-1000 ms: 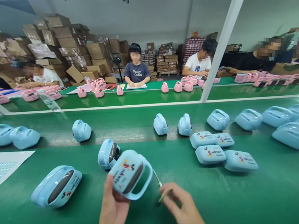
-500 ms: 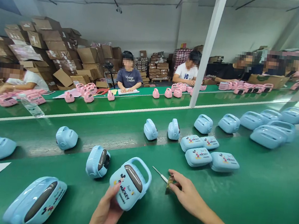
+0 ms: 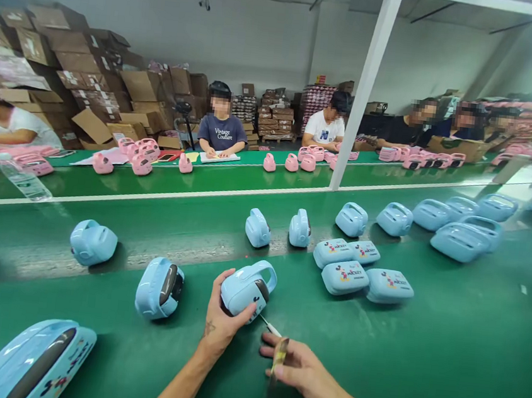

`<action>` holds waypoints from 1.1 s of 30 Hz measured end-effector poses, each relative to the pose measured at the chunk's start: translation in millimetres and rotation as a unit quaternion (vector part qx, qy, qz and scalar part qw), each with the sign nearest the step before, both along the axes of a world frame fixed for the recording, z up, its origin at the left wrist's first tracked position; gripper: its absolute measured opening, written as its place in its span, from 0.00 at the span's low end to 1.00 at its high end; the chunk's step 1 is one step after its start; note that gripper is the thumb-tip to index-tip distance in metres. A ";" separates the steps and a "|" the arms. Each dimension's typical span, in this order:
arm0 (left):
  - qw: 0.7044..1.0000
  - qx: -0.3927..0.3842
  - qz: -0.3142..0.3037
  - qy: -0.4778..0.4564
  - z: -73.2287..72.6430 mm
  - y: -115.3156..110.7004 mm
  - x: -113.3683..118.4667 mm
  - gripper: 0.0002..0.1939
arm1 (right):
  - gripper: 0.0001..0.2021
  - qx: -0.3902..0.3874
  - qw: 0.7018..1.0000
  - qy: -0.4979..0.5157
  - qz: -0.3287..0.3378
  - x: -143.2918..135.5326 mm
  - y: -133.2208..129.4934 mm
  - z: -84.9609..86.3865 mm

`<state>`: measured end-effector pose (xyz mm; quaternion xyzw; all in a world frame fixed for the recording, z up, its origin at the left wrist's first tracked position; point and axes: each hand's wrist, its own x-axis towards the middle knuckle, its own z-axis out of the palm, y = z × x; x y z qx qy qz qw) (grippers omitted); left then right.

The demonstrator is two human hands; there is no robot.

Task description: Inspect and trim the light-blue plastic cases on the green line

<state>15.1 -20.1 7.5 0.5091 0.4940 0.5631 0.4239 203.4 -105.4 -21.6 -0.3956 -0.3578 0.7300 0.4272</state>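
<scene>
My left hand [image 3: 220, 327] is closed around a light blue toy-radio-shaped case [image 3: 243, 287] with a loop handle, a dark strip and a cartoon print. The case is tilted above the green table, its print partly covered by my thumb. Just below and to its right, my right hand [image 3: 298, 367] pinches a thin pointed tool [image 3: 274, 330] with a white shaft. A flat yellowish-brown piece [image 3: 281, 352] shows between the same fingers; whether it belongs to the tool I cannot tell. The tool's tip is at the case's lower edge; contact is unclear.
Another blue case [image 3: 159, 289] stands to the left, and a larger-looking one [image 3: 35, 358] sits nearest me. Several printed blue parts [image 3: 346, 277] lie right of centre. A white post [image 3: 367, 89] rises beyond. Across the belt, people sit among pink cases [image 3: 142, 154].
My left hand has turned the case so its print faces right and down. My right hand has brought the tool nearer to me and under the case. The view has shifted slightly.
</scene>
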 end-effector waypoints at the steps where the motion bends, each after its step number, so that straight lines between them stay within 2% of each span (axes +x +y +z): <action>1: 1.000 0.013 -0.003 0.016 -4.3 -0.9 -1.9 0.39 | 0.33 -0.005 0.999 -0.002 -0.032 1.0 2.4 -2.8; 5: 0.997 0.019 -0.059 0.051 -11.7 -8.7 -8.6 0.37 | 0.30 -0.006 0.983 -0.052 -0.178 22.8 19.6 -4.4; 9: 0.989 -0.023 -0.134 0.053 -7.9 -16.0 -10.3 0.37 | 0.28 -0.009 0.961 -0.122 -0.250 50.9 31.8 5.0; 11: 0.985 -0.035 -0.163 0.043 -5.8 -17.8 -9.0 0.37 | 0.23 0.039 0.944 -0.167 -0.281 57.2 31.6 13.7; 13: 0.983 -0.045 -0.172 0.033 -4.1 -18.8 -6.9 0.38 | 0.17 0.119 0.930 -0.186 -0.294 56.0 28.5 24.8; 16: 0.983 -0.062 -0.172 0.016 -1.3 -20.7 -2.9 0.41 | 0.11 0.217 0.922 -0.168 -0.273 42.6 23.1 42.3; 20: 0.989 -0.010 -0.142 0.044 3.3 -25.9 1.8 0.32 | 0.08 0.255 0.939 -0.152 -0.174 19.2 20.9 60.1; 23: 0.983 0.036 -0.162 0.078 5.8 -30.4 5.2 0.29 | 0.05 0.293 0.935 -0.165 -0.110 8.4 21.6 67.4; 26: 0.974 0.093 -0.184 0.094 5.7 -33.3 8.8 0.28 | 0.01 0.369 0.894 -0.235 -0.097 5.6 21.8 70.4; 30: 0.968 0.125 -0.190 0.109 3.3 -34.7 11.8 0.29 | 0.03 0.465 0.826 -0.312 -0.065 9.0 21.3 70.5; 33: 0.965 0.128 -0.198 0.112 3.1 -34.6 12.3 0.29 | 0.04 0.497 0.799 -0.334 -0.045 12.0 21.5 70.9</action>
